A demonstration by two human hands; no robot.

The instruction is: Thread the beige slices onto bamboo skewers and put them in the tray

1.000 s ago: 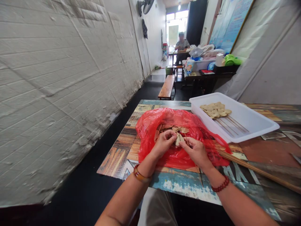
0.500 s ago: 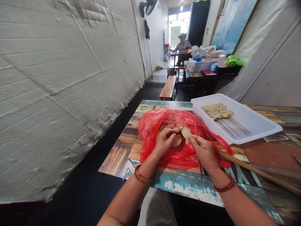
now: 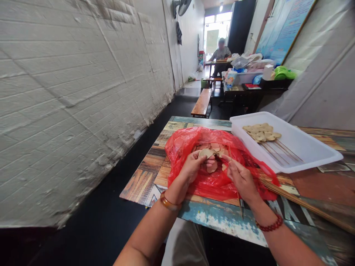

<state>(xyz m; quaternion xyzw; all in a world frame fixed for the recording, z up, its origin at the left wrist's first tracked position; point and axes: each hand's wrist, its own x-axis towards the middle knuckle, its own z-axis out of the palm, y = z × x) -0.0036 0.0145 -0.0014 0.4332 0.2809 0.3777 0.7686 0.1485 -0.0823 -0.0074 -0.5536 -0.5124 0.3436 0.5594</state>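
Note:
My left hand pinches a thin, flat, beige round slice over the mouth of a red plastic bag. More such slices lie inside the bag; what food they are I cannot tell. My right hand is closed round a thin wooden skewer, whose lower end sticks out below the palm. Its index finger points toward the slices, close to my left fingertips. To the right, a white plastic tray holds skewers threaded with beige slices.
A bundle of bare skewers lies on the wood-patterned table, right of the bag. Beyond are a wooden bench, a cluttered second table and a seated person. A white wall runs along the left.
The slice that my right fingers held is no longer there; my left hand now holds a slice. My right index finger has straightened toward the left hand. The view has shifted slightly.

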